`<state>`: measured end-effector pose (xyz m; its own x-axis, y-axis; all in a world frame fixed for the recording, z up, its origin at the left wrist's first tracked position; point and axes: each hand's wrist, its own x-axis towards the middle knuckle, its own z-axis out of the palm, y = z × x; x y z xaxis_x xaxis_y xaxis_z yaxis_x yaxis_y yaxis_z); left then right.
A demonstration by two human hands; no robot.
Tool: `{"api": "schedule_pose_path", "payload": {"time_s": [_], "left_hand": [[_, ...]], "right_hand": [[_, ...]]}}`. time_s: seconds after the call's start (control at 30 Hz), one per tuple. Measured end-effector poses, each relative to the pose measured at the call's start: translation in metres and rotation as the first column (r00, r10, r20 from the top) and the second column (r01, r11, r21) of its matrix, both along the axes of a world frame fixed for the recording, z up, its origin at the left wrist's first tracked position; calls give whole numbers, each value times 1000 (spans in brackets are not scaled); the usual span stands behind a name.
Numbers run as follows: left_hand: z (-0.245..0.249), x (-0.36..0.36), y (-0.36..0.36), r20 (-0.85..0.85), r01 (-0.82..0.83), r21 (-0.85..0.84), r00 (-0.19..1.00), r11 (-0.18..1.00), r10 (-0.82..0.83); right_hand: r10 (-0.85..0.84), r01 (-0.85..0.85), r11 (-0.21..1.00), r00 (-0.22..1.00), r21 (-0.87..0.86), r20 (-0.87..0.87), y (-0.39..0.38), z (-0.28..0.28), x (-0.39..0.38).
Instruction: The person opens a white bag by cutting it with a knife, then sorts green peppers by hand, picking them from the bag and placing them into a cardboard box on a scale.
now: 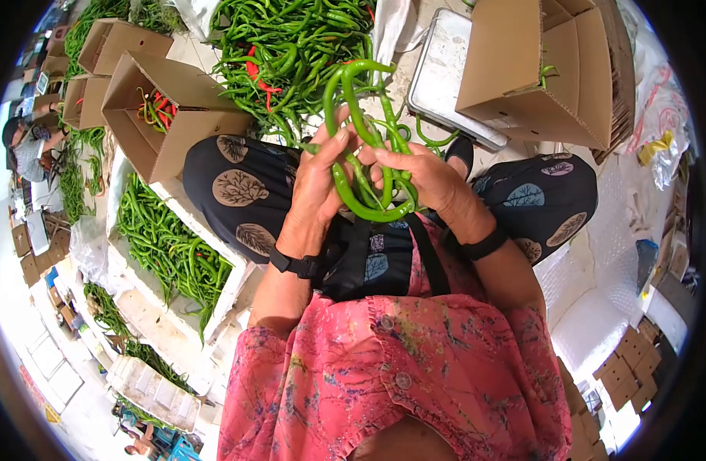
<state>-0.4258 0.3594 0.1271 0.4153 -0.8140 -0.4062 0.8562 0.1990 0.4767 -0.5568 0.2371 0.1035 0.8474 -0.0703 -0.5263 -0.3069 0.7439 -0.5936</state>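
Observation:
Several long, curled green chili peppers [376, 209] are bunched between my two hands, above my lap. My left hand [316, 173] grips the bunch from the left, its thumb pressed along one pepper. On the other side, my right hand [426, 175] has its thumb and fingers closed around the peppers' stems and bodies. The peppers loop out above and below the hands. Just beyond them lies a big heap of green chili peppers [307, 46] with a few red ones [253, 69] mixed in. Some fingertips are hidden behind the peppers.
An open cardboard box [157, 115] holding some red peppers stands at the left. A white foam crate [176, 253] of green peppers sits below it. To the right, another cardboard box [499, 54] rests on a white metal platform [441, 65]. Another person [32, 150] is at the far left.

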Motion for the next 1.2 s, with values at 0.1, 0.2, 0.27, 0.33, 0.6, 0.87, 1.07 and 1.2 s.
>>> {"api": "schedule_pose_path", "payload": {"time_s": [0.1,0.2,0.27,0.33,0.6,0.87,1.07,1.2], "left_hand": [[-1,2,-10,205,40,151,976,988,-71],[2,-1,-11,365,-42,246,930,968,-53],[0,-2,-10,533,-179,320,846,930,-21],[0,-5,-12,536,-220,308,844,926,22],[-11,16,-3,406,-283,293,902,913,150],[-6,-14,-14,580,26,391,770,920,-268],[-15,-42,-20,752,131,419,504,899,-424],[4,-20,-17,427,136,361,855,922,-294]], "right_hand": [[124,-118,979,992,-165,24,0,0,3],[179,-112,901,976,-420,124,-4,-9,7],[250,-195,729,968,-656,-10,-13,2,10],[226,-273,431,955,-860,-190,-11,0,10],[71,-27,686,997,-727,30,-50,4,-5],[-489,490,872,871,6,-38,-66,-16,-11],[-530,535,843,844,54,-82,-44,-28,-3],[-457,446,882,888,-155,-46,-44,7,-14]]}}
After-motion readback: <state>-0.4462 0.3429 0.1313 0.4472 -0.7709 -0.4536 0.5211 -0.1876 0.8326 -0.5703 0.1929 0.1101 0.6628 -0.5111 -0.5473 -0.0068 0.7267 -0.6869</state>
